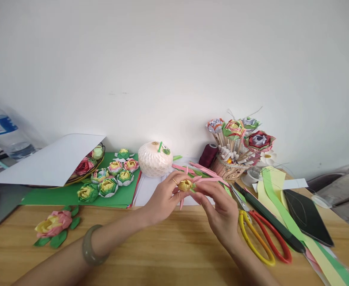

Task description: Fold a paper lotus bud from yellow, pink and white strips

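Over the table's middle, my left hand (164, 196) pinches a small yellow paper flower (185, 185) between thumb and fingers. From the other side, my right hand (222, 208) closes its thumb and fingertips at the flower's right edge, where a bit of green paper shows. Pink strips poke out around the fingers, partly hidden behind them. Behind my hands lie loose pink and green paper strips (206, 170) on white sheets. Left of these sit several finished paper flowers (108, 187) on a green sheet. A pink and yellow flower with green leaves (55, 224) lies nearer, on the wood.
Scissors (247, 214) with yellow and red handles and a long dark-handled tool (272, 218) lie right. Behind stand a basket of stemmed paper flowers (229, 169), a dark red thread spool (208, 155) and a white-wrapped round object (155, 159). A water bottle (6, 131) stands far left.
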Demonstrator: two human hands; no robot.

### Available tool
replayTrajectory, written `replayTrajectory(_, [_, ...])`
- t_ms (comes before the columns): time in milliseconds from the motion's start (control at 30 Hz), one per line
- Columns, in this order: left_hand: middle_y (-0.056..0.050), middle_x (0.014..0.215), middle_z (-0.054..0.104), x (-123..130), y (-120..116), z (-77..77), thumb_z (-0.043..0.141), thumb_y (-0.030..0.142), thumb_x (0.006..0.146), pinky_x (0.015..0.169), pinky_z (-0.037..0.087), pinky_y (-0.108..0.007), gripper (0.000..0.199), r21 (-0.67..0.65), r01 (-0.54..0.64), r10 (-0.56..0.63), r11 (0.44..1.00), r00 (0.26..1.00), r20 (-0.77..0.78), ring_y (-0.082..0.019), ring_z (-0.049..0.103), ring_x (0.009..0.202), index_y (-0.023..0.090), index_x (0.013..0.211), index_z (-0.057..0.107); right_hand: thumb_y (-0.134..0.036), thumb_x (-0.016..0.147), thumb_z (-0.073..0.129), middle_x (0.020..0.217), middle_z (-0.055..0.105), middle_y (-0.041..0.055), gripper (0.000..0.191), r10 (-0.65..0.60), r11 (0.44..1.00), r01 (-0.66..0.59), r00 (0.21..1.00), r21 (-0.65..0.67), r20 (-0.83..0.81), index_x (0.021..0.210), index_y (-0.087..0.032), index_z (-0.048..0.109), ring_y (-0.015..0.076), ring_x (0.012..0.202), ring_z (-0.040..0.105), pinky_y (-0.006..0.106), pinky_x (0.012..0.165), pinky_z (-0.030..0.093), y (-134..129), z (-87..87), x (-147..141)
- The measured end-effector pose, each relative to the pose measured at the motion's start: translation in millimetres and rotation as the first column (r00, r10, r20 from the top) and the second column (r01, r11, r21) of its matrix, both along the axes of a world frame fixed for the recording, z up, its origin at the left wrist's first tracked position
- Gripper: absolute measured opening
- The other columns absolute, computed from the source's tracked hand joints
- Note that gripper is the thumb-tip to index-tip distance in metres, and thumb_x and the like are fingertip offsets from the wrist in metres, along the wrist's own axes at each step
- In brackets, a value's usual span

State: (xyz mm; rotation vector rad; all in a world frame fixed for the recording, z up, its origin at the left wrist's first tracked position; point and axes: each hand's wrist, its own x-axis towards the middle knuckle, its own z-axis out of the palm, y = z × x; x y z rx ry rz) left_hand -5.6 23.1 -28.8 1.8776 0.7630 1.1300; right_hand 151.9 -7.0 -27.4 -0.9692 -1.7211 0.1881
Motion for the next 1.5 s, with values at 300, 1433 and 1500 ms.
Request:
replayTrajectory(300, [-0.008, 0.114, 0.045, -2.1, -0.8, -1.0, 0.048, 0.025, 0.083, 0.074, 0.051, -0.025, 0.022, 0.034, 0.02, -0.022, 0.999, 0.998, 0.056, -0.018, 0.049, 0.103, 0.024, 0.104, 0.055, -0.031, 0.085, 0.048, 0.091, 0.064, 0.005, 0.017, -0.131, 0.955, 0.086, 0.981, -0.284, -0.145, 0.087, -0.021, 0.062, 0.0189, 0.087, 0.057, 0.029, 0.069, 0.047, 7.1, -0.7, 1.2])
replayTrajectory(1433, [-0.004, 0.093, 0.064, 2.5, -0.4, -13.2, 0.048, 0.009, 0.082, 0.066, 0.05, -0.022, 0.025, 0.763, -0.165, 0.263, 0.625, 0.965, -0.007, -0.012, 0.059, 0.076, 0.019, 0.105, 0.052, -0.025, 0.077, 0.061, 0.082, 0.062, 0.0028, 0.004, -0.033, 0.963, -0.065, 0.935, -0.263, -0.352, 0.078, -0.021, 0.061, 0.0166, 0.079, 0.057, 0.027, 0.066, 0.047, -0.6, -1.2, -3.6])
replayTrajectory(1500, [-0.006, 0.095, 0.063, 2.1, -0.6, -14.0, 0.047, 0.009, 0.082, 0.068, 0.05, -0.023, 0.026, 0.739, -0.149, 0.24, 0.657, 0.971, -0.018, -0.013, 0.059, 0.079, 0.018, 0.105, 0.052, -0.024, 0.076, 0.062, 0.082, 0.061, 0.003, 0.004, -0.045, 0.96, -0.061, 0.93, -0.273, -0.365, 0.078, -0.021, 0.06, 0.0165, 0.079, 0.057, 0.026, 0.064, 0.047, 0.1, -2.1, -3.7])
